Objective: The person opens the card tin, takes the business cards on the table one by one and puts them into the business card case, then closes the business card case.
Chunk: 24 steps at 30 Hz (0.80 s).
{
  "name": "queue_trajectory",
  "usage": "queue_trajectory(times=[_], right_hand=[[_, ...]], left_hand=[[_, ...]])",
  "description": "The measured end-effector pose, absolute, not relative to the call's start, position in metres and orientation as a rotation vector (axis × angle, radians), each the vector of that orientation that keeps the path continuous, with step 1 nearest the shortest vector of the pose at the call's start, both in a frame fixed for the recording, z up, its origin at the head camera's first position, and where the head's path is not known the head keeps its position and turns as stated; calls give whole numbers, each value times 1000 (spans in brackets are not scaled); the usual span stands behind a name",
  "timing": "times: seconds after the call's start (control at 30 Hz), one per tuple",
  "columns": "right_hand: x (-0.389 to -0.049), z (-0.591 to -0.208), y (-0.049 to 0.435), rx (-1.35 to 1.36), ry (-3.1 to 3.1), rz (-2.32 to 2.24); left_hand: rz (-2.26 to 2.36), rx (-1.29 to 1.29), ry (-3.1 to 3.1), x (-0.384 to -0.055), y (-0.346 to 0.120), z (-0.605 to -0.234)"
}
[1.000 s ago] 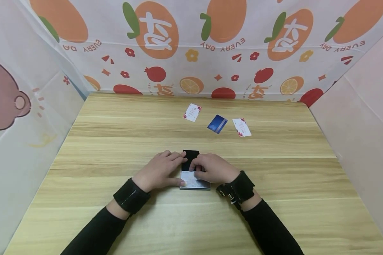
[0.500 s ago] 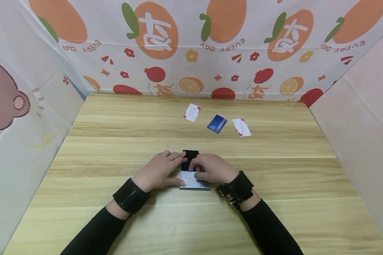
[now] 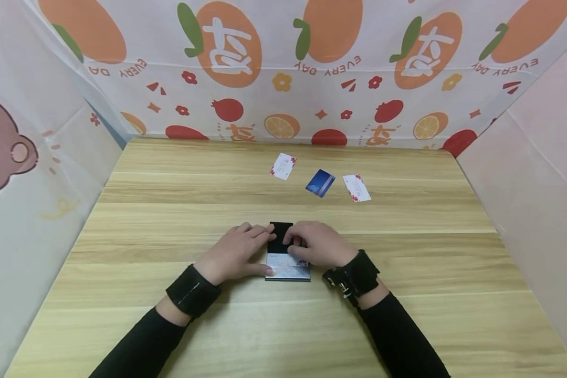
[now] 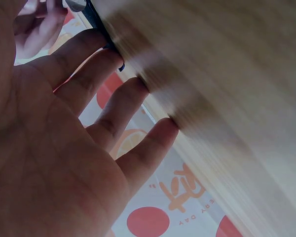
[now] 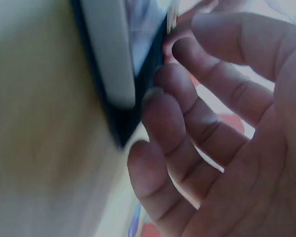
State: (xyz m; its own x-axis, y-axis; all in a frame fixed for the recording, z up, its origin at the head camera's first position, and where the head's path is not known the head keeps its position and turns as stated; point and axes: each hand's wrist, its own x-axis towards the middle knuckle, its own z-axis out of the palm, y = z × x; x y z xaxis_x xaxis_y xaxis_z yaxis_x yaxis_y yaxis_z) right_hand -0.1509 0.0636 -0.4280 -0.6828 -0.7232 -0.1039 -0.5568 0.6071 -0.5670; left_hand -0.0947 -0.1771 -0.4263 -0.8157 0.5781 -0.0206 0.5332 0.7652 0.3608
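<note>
A black and silver card holder lies opened out on the table, its black part away from the person and its silver part nearer. A pale printed card lies on the silver half. My left hand rests beside it, thumb on the silver part's left edge and fingertips at the black part's left edge. Over the right side hovers my right hand, fingers loosely bent and nothing seen between them. The right wrist view shows its fingertips close to the holder's dark corner.
Farther back on the wooden table lie a white flowered card, a blue card and another white flowered card. A fruit-print cloth hangs behind the table, with pale cloths at both sides.
My right hand has drawn slightly up and away from the card, its thumb leaving the silver part, so more of the printed card shows. The left hand has stayed put.
</note>
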Motion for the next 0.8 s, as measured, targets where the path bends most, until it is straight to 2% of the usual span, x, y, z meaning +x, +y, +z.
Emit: queue_trajectory(times=[0.23, 0.5, 0.8], right_hand=[[-172, -429, 97, -826, 2868, -531], [-188, -430, 134, -464, 2824, -439], [-183, -425, 129, -436, 2813, -366]], left_hand=[[508, 905, 2829, -94, -177, -427], [493, 910, 2842, -93, -178, -428], [501, 906, 2831, -93, -177, -428]])
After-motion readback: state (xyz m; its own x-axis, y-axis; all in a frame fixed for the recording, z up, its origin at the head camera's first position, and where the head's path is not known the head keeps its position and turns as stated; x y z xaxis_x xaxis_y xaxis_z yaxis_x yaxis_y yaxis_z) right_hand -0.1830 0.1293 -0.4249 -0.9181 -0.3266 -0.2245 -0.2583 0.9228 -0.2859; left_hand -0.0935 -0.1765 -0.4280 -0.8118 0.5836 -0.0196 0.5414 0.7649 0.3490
